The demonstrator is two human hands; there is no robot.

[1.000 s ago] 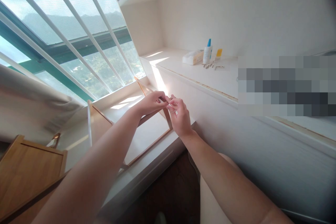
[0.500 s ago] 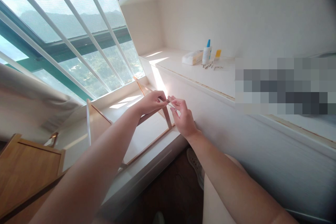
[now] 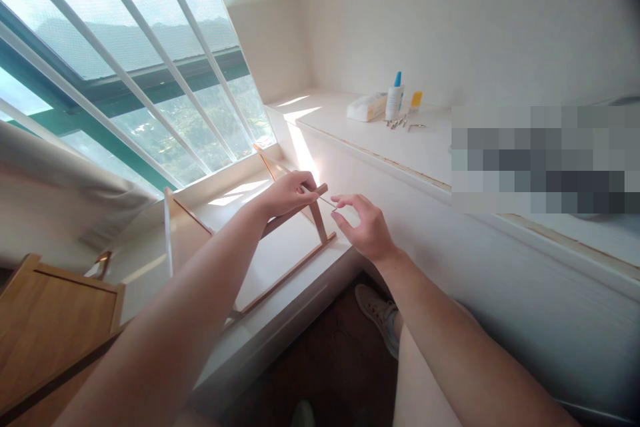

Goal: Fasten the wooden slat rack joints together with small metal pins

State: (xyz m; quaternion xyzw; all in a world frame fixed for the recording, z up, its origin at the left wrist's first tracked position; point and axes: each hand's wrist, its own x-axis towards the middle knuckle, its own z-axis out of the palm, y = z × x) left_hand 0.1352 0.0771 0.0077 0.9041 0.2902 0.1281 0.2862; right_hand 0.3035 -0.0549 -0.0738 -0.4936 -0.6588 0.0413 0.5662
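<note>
A wooden frame (image 3: 319, 223) with brown bars stands on the white ledge by the window. My left hand (image 3: 290, 195) is closed around its upper bar, close to the end, and hides part of it. From the left thumb and fingertips a thin metal rod, which looks like a hex key (image 3: 327, 201), reaches across to the right. My right hand (image 3: 367, 225) pinches its free end between thumb and forefinger, just beyond the bar's end. Where the rod's other end sits is hidden by the left fingers.
On the white shelf (image 3: 345, 117) stand a glue-like bottle with a blue cap (image 3: 395, 101), a white packet (image 3: 367, 108), a yellow-topped item (image 3: 416, 101), several small screws (image 3: 397, 123) and a bent metal key (image 3: 417, 126). Another wooden piece (image 3: 65, 307) lies at left. A barred window is behind.
My right hand has moved right, away from the bar's end, which now shows. More of the thin rod is visible. My left hand has stayed on the bar.
</note>
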